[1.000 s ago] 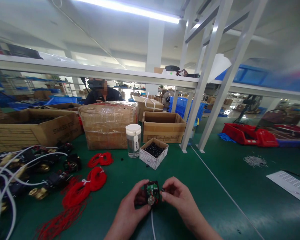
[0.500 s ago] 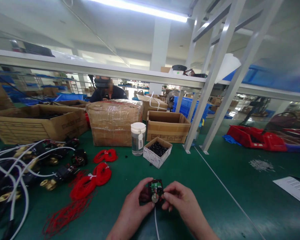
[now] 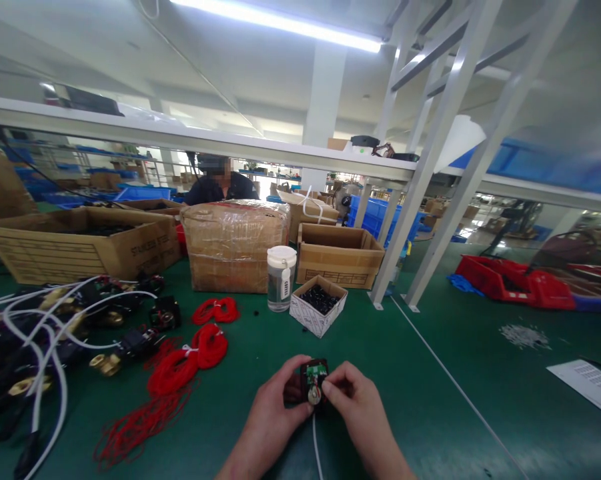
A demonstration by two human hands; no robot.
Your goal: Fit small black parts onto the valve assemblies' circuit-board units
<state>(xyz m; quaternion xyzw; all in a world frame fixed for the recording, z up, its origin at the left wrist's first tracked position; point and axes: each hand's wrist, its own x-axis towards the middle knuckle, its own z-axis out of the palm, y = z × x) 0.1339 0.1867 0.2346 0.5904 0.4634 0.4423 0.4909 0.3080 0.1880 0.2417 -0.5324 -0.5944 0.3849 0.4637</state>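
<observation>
Sitting between hands: black device (green board showing).

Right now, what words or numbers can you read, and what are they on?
"COFFEE": white tag on the clear jar.
"STAINLESS", with blurred letters after it: left carton.
Too small or blurred to read: print on the wrapped carton, middle open carton, small white box and paper sheet.

I am working under a fluorescent tube that is glaring white, while more brightness is glowing far behind. The plastic-wrapped carton is catching streaky glints, the green tabletop is carrying a dull sheen, the blue bin is blurring near the edge, and the circuit-board unit I am gripping is looking soft.
</observation>
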